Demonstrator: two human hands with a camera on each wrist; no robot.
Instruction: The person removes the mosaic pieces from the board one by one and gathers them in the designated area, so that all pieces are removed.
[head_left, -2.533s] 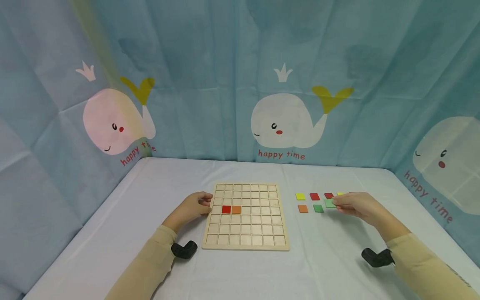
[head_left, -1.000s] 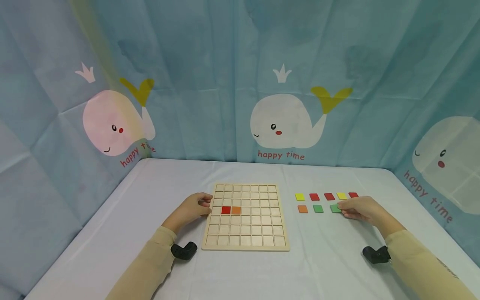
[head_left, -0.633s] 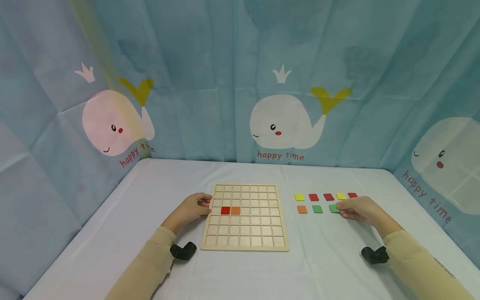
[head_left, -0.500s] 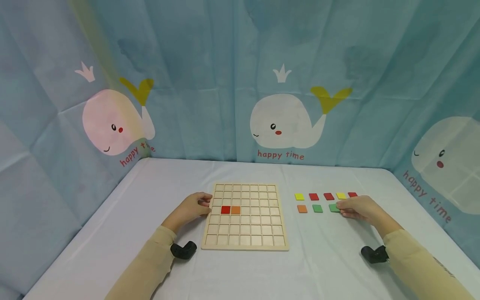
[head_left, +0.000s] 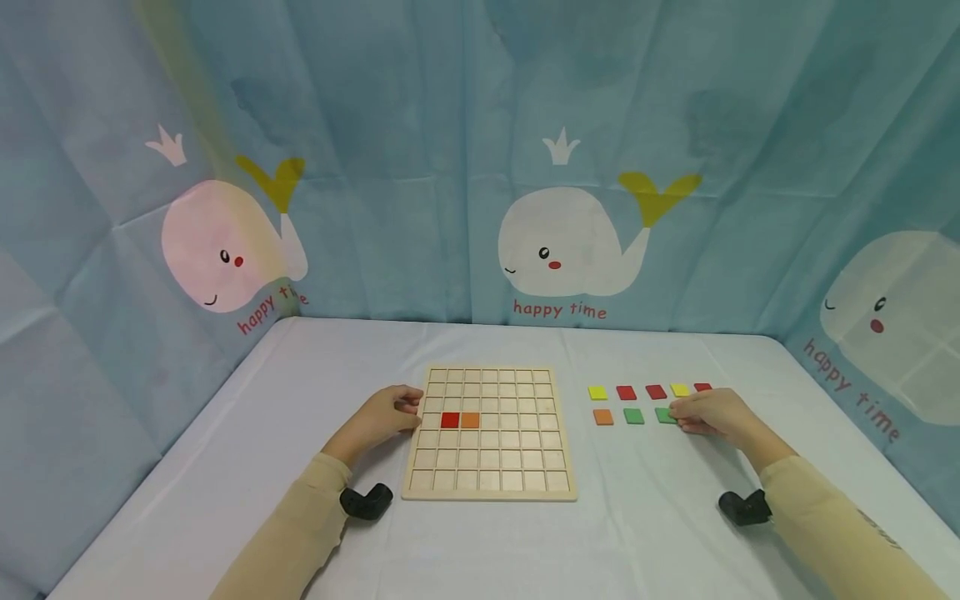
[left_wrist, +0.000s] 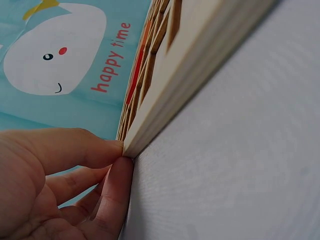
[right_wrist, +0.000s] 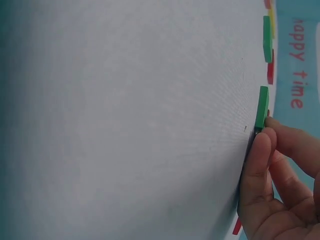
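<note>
My left hand (head_left: 382, 421) pinches the left edge of a wooden grid board (head_left: 491, 492) in the head view. From the left wrist, thumb and forefinger meet at the rim of the board (left_wrist: 165, 100). One red tile (head_left: 450, 420) and one orange tile (head_left: 470, 420) sit side by side in its cells. Over to the right, my right hand (head_left: 712, 412) holds a green square tile (head_left: 664, 415) by its right side, low at the tabletop. In the right wrist view, the thumb and fingertips are right at the end of that green tile (right_wrist: 262, 107).
Beyond the right hand's tile lies a back row of yellow (head_left: 597, 392), red (head_left: 626, 392) and more tiles, the far one partly behind the hand. An orange tile (head_left: 603, 417) and another green tile (head_left: 633, 416) continue the front row. Patterned curtains (head_left: 390, 242) enclose the white table (head_left: 337, 342).
Earlier my right hand had the green tile raised and tilted near the back row; it came down to the tabletop at the front row's right end. My left hand stays at the board.
</note>
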